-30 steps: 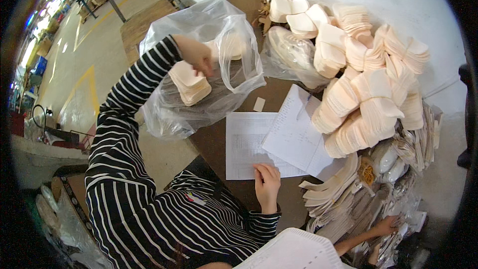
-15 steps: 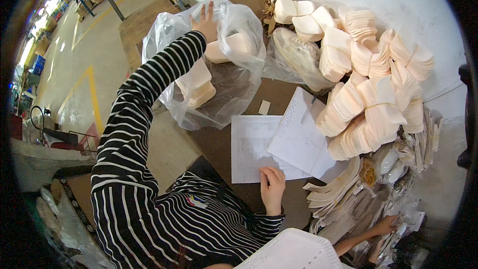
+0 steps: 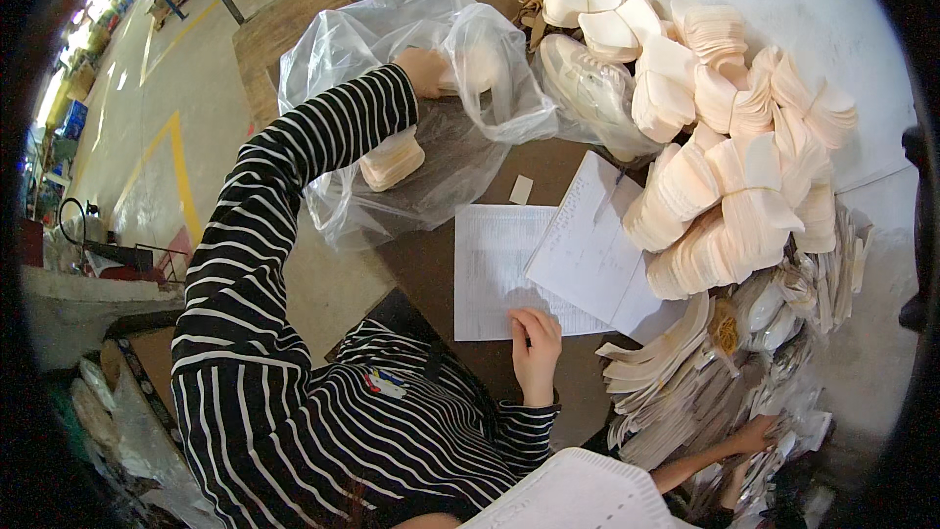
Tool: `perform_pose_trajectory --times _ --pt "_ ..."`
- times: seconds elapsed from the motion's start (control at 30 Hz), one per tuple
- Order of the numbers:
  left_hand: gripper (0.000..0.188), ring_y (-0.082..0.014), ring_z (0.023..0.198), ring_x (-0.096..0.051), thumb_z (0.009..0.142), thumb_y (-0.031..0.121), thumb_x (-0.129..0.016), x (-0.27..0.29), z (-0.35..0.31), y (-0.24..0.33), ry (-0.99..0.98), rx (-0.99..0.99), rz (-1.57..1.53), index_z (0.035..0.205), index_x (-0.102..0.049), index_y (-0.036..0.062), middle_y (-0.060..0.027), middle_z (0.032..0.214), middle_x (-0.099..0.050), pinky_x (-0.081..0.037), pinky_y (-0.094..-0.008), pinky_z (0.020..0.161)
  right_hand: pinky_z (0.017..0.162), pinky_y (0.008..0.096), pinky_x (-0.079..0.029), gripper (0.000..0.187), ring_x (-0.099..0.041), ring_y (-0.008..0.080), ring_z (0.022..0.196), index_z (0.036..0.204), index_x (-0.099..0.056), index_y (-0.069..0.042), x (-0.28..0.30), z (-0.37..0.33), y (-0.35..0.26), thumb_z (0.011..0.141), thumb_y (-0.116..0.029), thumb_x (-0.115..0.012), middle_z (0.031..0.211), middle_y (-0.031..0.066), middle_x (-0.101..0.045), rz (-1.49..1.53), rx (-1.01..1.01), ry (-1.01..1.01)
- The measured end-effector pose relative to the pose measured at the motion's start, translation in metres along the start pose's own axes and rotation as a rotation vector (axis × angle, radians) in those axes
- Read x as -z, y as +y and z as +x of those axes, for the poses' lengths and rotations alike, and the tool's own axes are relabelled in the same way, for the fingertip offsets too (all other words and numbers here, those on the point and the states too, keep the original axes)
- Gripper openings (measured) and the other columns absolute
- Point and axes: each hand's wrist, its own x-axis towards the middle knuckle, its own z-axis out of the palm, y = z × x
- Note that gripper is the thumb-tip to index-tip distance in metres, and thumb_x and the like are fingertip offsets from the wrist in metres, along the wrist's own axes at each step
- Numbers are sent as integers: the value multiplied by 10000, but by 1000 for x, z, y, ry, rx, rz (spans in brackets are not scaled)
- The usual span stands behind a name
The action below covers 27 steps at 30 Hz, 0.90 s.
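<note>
My left hand [image 3: 423, 72] reaches into a large clear plastic bag [image 3: 343, 49] on the far side of the table. It touches a stack of pale, peach-coloured pads [image 3: 476, 69], and its fingers are hidden at the stack's edge. Nearer in the same bag lies another pad stack [image 3: 394, 159]. My right hand [image 3: 536, 341] rests on the lower edge of a printed sheet [image 3: 490, 264], fingers loosely bent, thumb apart, nothing in it. Partly over that sheet lies a handwritten notebook [image 3: 597, 245] with a pen on its upper part.
Banded bundles of similar pads [image 3: 744, 167] are heaped against the wall on the right, beside a wrapped pale bundle [image 3: 587, 88]. Below them sit packed flat strips [image 3: 666, 362], where another person's hand [image 3: 754, 436] works. A small card [image 3: 521, 189] lies above the sheet.
My left hand, earlier spread against the plastic, has moved down to the pad stack inside the bag. My right hand stays on the sheet.
</note>
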Motion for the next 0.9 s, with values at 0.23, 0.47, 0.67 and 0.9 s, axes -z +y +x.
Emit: perform_pose_trajectory --times 0.23,0.47,0.67,0.9 --pt "513 -356 963 -682 830 502 -651 8 -1 24 -18 90 -424 1067 -691 50 -210 1053 -706 -515 -435 872 880 382 -460 165 -621 281 946 1030 -708 -48 1 -1 -4 881 -24 -642 1039 93 -685 137 -43 -18" --pt "392 -175 928 -682 914 154 -649 32 -128 122 -321 130 -1811 1278 -591 23 -91 1121 -679 -566 -271 799 1034 368 -423 291 -593 254 1142 1197 -635 -5 -2 11 -29 907 -8 -618 1259 144 -627 856 -248 -102" --pt "515 -175 1001 -657 922 283 -686 -37 -184 174 -59 54 -1738 1338 -535 21 -92 1192 -658 -539 -321 830 1129 405 -337 501 -392 301 1399 1428 -458 -15 -20 72 -71 965 -135 -609 1502 184 -418 557 229 -275" --pt "608 -411 1039 -640 836 411 -732 11 -182 215 253 268 -1075 1260 -531 26 -233 1166 -643 -516 -443 884 1167 439 -263 690 -287 362 1458 1531 -321 -51 -22 132 -61 971 -314 -626 1604 187 -243 435 169 -159"
